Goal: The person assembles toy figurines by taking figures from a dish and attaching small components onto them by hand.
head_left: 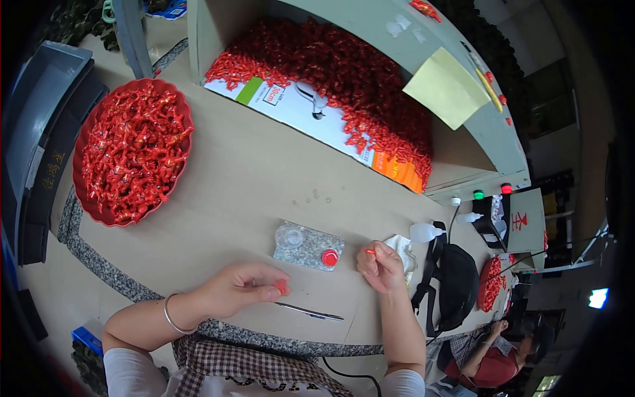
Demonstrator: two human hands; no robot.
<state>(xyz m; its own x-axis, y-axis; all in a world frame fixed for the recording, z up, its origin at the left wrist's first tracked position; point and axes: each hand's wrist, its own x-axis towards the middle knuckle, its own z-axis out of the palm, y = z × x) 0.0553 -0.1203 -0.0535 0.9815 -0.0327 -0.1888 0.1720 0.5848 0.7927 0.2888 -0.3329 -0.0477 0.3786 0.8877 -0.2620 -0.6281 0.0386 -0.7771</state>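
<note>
Between the thumb and fingers of my left hand [246, 286] is a small red plastic piece [282, 286]. My right hand [383, 268] is closed with the thumb on top, and a tiny red part [370, 251] shows at its fingertips. Between and just beyond the hands lies a speckled stone slab [307, 257]. On it sit a clear round dish [290, 235] and a small red round cap [330, 258]. Thin dark tweezers [309, 311] lie on the table near my left fingertips. The exact shape of both held pieces is partly hidden by my fingers.
At left stands a scalloped red bowl [188, 149] heaped with small red figures, beside grey bins [46, 112]. A shelf unit [463, 173] at the back holds piled red parts [331, 73]. On the right are a squeeze bottle [424, 232], a black bag [458, 286] and another person [493, 360].
</note>
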